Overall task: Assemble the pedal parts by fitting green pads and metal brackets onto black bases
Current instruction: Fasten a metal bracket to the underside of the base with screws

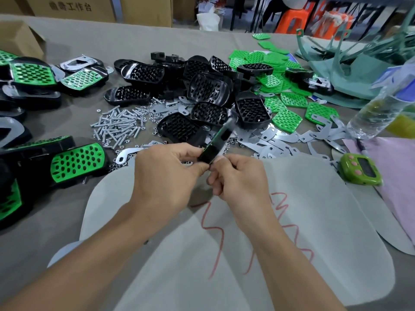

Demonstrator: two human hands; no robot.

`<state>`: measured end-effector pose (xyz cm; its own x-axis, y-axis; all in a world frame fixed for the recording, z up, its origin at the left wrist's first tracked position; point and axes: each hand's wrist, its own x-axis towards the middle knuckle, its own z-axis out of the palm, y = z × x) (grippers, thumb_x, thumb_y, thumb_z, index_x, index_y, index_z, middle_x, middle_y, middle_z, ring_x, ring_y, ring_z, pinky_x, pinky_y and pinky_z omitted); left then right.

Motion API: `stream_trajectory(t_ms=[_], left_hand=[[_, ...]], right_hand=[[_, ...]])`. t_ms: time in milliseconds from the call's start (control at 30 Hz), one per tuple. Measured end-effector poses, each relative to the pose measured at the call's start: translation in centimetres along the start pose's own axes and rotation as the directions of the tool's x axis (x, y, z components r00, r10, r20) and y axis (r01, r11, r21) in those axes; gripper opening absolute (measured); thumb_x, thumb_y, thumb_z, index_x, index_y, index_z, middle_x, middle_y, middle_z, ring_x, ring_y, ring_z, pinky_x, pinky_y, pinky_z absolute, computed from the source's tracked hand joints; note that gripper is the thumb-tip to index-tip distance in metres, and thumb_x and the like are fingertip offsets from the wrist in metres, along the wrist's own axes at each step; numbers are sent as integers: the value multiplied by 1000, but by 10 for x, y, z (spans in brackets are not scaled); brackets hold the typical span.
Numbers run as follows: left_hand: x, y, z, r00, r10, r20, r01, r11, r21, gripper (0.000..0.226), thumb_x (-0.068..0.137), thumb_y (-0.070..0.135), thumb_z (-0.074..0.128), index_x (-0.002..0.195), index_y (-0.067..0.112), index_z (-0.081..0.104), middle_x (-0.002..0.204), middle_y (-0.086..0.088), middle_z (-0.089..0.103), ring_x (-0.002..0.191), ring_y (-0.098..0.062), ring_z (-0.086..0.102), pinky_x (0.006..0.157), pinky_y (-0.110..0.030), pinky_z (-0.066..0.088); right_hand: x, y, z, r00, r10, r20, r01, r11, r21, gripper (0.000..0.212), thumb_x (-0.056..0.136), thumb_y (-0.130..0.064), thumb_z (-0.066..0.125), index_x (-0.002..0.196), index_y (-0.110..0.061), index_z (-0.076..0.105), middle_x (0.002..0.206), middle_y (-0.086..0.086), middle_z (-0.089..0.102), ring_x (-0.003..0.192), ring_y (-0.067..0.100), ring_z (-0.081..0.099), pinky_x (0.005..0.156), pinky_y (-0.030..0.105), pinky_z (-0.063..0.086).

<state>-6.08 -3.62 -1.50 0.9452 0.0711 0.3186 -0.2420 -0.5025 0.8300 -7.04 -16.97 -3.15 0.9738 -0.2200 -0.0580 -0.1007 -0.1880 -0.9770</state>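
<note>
Both hands hold one pedal [216, 142] edge-on above the table centre; it is blurred, a black base with a green pad showing along its side. My left hand [166, 173] grips its near end from the left. My right hand [238, 176] pinches the same end from the right. Behind lies a pile of bare black bases [202, 90]. Loose green pads [287, 118] spread to the right of that pile. Flat metal brackets [276, 140] lie scattered in front of them. Finished pedals [77, 162] with green pads sit at the left.
Screws and nuts [119, 126] lie in a heap left of centre. A clear plastic bottle [377, 113] and a green timer [361, 171] stand at the right. White and pink sheets [314, 209] cover the near table. Cardboard boxes [20, 39] line the far side.
</note>
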Motion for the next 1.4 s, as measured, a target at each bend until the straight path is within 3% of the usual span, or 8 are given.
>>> stream_trajectory(t_ms=[100, 300, 567, 667, 800, 1033, 1200, 1400], left_hand=[[-1, 1, -1, 999, -21, 24, 21, 1000, 0, 45, 69, 23, 91, 68, 63, 69, 68, 42, 65, 72, 19, 65, 72, -8, 51], [3, 5, 1, 993, -118, -17, 118, 992, -46, 18, 62, 39, 88, 69, 50, 76, 67, 32, 69, 69, 15, 67, 76, -25, 59], [8, 2, 4, 989, -119, -84, 121, 992, 18, 23, 59, 46, 89, 75, 52, 73, 96, 26, 76, 103, 13, 66, 97, -32, 56], [9, 2, 5, 985, -159, -72, 158, 987, -16, 21, 56, 53, 84, 72, 60, 72, 81, 26, 75, 83, 3, 73, 84, -35, 61], [9, 0, 7, 984, -173, -34, 170, 983, -70, 22, 55, 49, 81, 76, 43, 80, 70, 26, 73, 73, 7, 72, 76, -34, 62], [12, -4, 11, 981, -190, -40, 182, 973, -144, 20, 60, 33, 92, 63, 43, 75, 61, 24, 70, 60, 7, 69, 59, -20, 57], [11, -4, 13, 978, -202, -54, 193, 971, -142, 20, 60, 34, 93, 66, 36, 74, 61, 25, 70, 59, 10, 67, 55, -7, 49], [9, 0, 13, 984, -173, -34, 169, 980, -105, 17, 60, 36, 90, 63, 40, 74, 63, 28, 70, 64, 11, 68, 62, -15, 54]], right_hand=[[4, -2, -4, 998, -60, 13, 61, 989, -138, 28, 86, -32, 52, 70, -14, 67, 56, 6, 66, 46, 15, 53, 55, 37, 46], [1, -4, -2, 973, -170, -156, 138, 971, -193, 7, 77, -27, 64, 80, -31, 68, 59, -10, 68, 59, 12, 67, 62, 34, 56], [7, -6, 3, 959, -251, -129, 197, 923, -331, 25, 89, -20, 58, 66, -12, 64, 61, -1, 64, 64, 18, 60, 63, 39, 49], [6, -4, 3, 960, -255, -120, 197, 912, -360, 31, 91, -31, 53, 67, -13, 61, 63, 1, 65, 65, 19, 60, 64, 40, 49], [3, -4, -1, 936, -295, -192, 247, 940, -237, 4, 81, -22, 66, 77, -23, 65, 63, -11, 67, 59, 12, 62, 61, 35, 53], [3, -2, 5, 921, -325, -214, 230, 898, -374, 22, 85, -34, 57, 73, -18, 66, 62, -8, 62, 64, 13, 57, 64, 34, 47], [3, -8, 4, 907, -285, -311, 199, 939, -281, 11, 80, -26, 66, 69, -25, 68, 63, -19, 67, 63, 4, 63, 58, 13, 43], [4, -7, 5, 923, -265, -280, 167, 930, -328, 19, 86, -18, 60, 68, -18, 65, 60, -4, 64, 65, 13, 59, 61, 24, 43]])
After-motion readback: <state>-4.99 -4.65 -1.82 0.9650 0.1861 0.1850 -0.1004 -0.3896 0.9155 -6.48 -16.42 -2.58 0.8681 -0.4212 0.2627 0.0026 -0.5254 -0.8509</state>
